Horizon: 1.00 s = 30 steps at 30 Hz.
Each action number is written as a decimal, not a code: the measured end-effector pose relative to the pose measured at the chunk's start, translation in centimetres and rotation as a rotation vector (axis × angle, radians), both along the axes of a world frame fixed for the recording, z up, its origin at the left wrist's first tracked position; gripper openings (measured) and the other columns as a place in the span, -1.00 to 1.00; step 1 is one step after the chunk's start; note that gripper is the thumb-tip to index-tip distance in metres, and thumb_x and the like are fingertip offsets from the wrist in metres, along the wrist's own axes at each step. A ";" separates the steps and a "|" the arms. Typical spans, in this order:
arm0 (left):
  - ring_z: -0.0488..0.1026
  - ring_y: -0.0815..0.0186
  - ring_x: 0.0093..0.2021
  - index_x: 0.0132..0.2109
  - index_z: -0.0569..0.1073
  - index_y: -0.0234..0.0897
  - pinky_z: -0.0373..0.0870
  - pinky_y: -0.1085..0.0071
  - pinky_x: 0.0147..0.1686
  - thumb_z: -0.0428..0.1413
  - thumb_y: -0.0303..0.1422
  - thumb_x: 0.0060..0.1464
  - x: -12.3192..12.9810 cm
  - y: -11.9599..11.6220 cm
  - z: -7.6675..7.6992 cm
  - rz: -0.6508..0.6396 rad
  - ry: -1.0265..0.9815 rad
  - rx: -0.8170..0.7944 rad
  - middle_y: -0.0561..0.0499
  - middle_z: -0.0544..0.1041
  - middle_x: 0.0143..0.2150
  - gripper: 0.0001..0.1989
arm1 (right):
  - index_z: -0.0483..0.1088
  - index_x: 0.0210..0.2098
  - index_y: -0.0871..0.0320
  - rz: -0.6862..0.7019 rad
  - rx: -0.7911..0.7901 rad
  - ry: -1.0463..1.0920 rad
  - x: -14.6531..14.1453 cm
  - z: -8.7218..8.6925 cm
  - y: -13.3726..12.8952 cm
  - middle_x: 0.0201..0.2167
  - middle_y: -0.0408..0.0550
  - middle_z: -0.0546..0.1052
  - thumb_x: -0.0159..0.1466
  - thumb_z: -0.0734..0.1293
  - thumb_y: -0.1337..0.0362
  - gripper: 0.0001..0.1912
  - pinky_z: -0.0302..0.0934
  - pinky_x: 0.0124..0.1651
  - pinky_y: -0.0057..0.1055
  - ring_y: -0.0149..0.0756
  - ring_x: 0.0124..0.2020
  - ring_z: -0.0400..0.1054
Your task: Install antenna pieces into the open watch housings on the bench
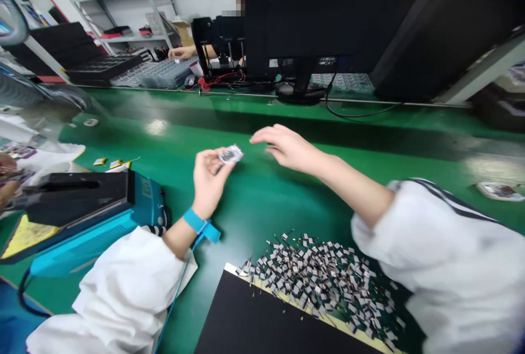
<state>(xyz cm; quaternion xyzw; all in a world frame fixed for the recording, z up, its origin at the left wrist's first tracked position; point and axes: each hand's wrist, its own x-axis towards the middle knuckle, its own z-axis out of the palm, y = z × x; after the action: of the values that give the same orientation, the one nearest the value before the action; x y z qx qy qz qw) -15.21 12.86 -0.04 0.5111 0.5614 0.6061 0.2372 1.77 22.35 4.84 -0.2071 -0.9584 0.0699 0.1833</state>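
Note:
My left hand pinches a small white casing between thumb and fingers above the green bench. Electronic parts seem to show inside the casing, though its details are blurred. A blue strap with a cord is round my left wrist. To the right of the casing, my right hand hovers with its thumb and fingers apart and nothing between them. Below both hands lies a heap of small grey parts with short dark leads, spilling over the edge of a black board.
A blue and black bench unit stands at left, with small yellow-wrapped pieces behind it. A monitor stand and cable are at the back. Another white casing lies far right. Beyond the bench, a co-worker's hand reaches over clear trays.

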 end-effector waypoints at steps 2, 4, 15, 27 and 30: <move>0.24 0.33 0.05 -0.12 0.05 -0.22 0.15 0.32 0.07 0.04 -0.37 0.00 -2.3 1.7 -0.6 0.230 0.057 0.033 -0.11 0.22 0.03 -0.66 | 0.11 0.08 0.23 -0.082 -0.094 -0.069 -3.2 -0.7 1.8 -0.02 0.00 0.28 0.11 0.23 0.52 -0.47 0.05 0.00 -0.39 -0.30 -0.04 0.11; 0.24 0.23 0.05 -0.13 0.10 -0.28 0.11 0.20 0.09 0.05 -0.42 -0.03 -4.4 3.4 -1.5 0.343 0.131 -0.009 -0.15 0.27 -0.01 -0.68 | 0.07 0.10 0.22 -0.088 -0.124 -0.119 -6.2 -2.0 2.9 -0.10 0.04 0.32 0.09 0.30 0.40 -0.40 0.13 -0.09 -0.38 -0.28 -0.11 0.17; 0.27 0.17 0.00 -0.14 0.36 -0.28 0.13 0.23 0.06 0.03 -0.47 -0.05 -0.6 -0.1 1.4 -0.024 0.532 -0.122 -0.07 0.38 -0.07 -0.74 | 0.35 -0.29 0.33 -0.212 -0.106 -0.119 -2.1 -1.7 0.9 -0.28 0.10 0.39 0.02 0.37 0.20 -0.66 0.10 -0.11 -0.26 -0.16 -0.16 0.20; 0.41 0.40 -0.47 -0.41 0.47 -0.25 0.28 0.55 -0.46 0.10 -0.52 -0.09 7.1 -4.8 2.1 -0.718 0.808 -0.404 0.08 0.48 -0.41 -0.91 | 0.33 -0.18 0.23 -0.295 -0.456 0.045 7.6 -4.9 -7.2 -0.30 -0.03 0.35 0.13 0.28 0.23 -0.71 0.20 -0.30 -0.47 -0.43 -0.37 0.27; 0.42 0.34 -0.34 -0.30 0.46 -0.26 0.30 0.49 -0.37 0.08 -0.45 -0.03 7.2 -5.0 2.6 -0.702 0.924 -0.364 0.04 0.48 -0.30 -0.90 | 0.37 -0.29 0.21 -0.296 -0.492 0.155 7.7 -5.3 -6.9 -0.36 -0.07 0.38 0.20 0.20 0.31 -0.85 0.18 -0.27 -0.48 -0.43 -0.35 0.27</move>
<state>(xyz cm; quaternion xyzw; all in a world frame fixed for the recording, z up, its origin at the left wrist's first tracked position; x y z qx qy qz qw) -7.97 7.82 2.54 0.8272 0.4987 0.1014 0.2383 9.48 15.48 -0.44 -0.3770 -0.8552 0.2884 0.2085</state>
